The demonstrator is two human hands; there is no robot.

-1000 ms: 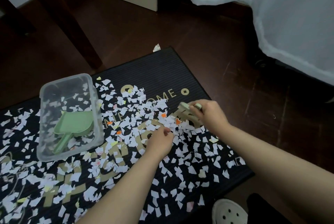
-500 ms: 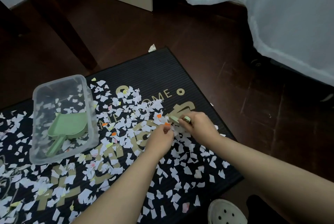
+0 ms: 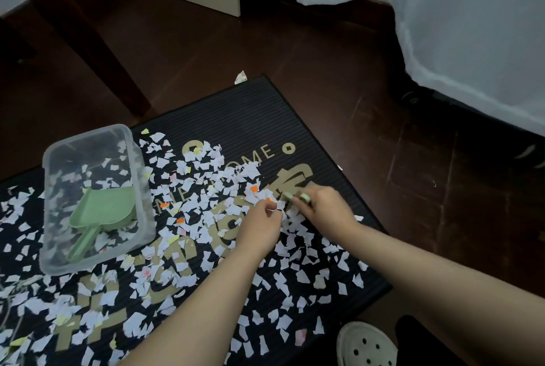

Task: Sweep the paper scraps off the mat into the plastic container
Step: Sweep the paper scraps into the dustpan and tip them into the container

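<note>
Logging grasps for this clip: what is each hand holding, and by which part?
The right hand grips a small pale green tool, mostly hidden; which part cannot be told. The left hand is closed among the paper scraps; its contents cannot be told.

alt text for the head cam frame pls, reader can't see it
Two bare hands meet over a black ribbed doormat strewn with white paper scraps; the right hand holds a small pale green tool, the left hand pinches scraps. A clear plastic container at left holds a green dustpan.
</note>
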